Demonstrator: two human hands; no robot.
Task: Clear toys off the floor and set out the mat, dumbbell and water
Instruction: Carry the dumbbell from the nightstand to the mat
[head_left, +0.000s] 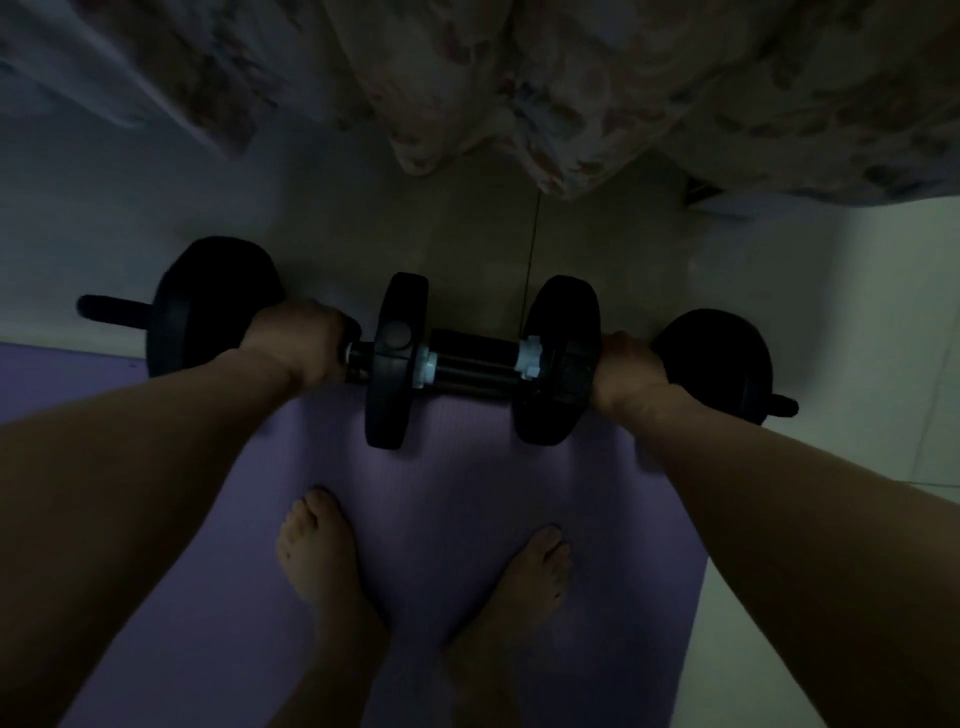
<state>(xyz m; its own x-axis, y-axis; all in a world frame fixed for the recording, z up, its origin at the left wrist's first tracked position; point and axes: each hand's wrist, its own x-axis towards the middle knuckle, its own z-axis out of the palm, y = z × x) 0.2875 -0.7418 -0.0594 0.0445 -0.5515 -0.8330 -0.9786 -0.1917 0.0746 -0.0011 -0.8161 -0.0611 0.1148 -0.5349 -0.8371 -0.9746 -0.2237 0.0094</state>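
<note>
Mat is down, I see bare feet on it. Left hand and right hand both closed round the dumbbell bar, at the mat's far edge. No toys in view, no water seen, so prob. that's left, dumbbell approx. placed.

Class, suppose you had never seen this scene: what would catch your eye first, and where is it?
First, the long black dumbbell across the middle, gripped by the left hand and the right hand between its plates. Next, the purple mat beneath, with two bare feet on it. Floral fabric hangs along the top.
</note>
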